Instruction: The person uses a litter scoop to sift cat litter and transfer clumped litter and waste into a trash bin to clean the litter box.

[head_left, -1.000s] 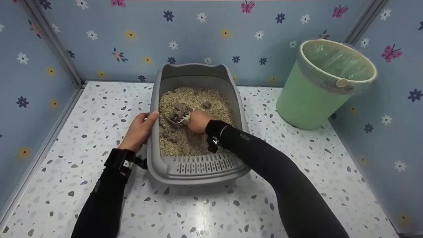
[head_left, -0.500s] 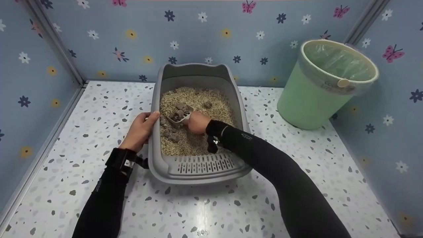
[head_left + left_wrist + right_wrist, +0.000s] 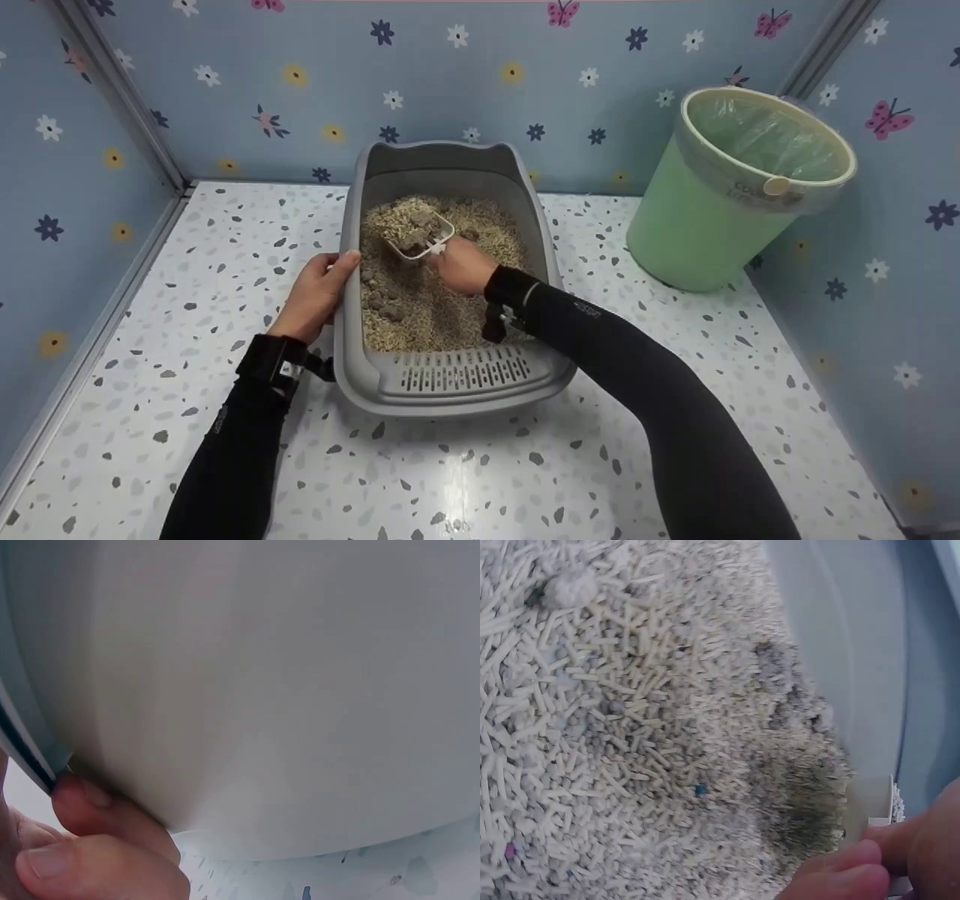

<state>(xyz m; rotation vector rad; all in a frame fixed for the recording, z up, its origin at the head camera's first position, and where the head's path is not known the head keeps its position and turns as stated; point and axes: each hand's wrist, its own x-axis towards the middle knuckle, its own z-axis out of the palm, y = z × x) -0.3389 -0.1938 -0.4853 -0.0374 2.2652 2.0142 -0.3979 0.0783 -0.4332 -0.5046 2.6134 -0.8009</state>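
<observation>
A grey litter box (image 3: 450,401) holds tan pellet litter (image 3: 427,326). With its thumb over the left rim and fingers curled against the outer side, my left hand (image 3: 311,298) grips the box; the left wrist view shows those fingers (image 3: 112,866) under the pale wall. My right hand (image 3: 465,268) holds the short handle of a white-rimmed litter scoop (image 3: 448,228), tilted and heaped with pellets and grey-brown clumps. Part of the scoop (image 3: 870,799) shows at the right wrist view's edge. Darker clumps (image 3: 388,309) lie in the litter near the left wall.
A green trash bin (image 3: 686,232) with a cream rim and clear liner stands at the back right. Blue flowered panels (image 3: 450,82) enclose the back and sides. The speckled white surface (image 3: 360,480) lies under the box.
The right hand has lifted the scoop and shifted it slightly back and right, and it now carries a bigger heap of pellets. A hollow shows in the litter below. The left hand stays put.
</observation>
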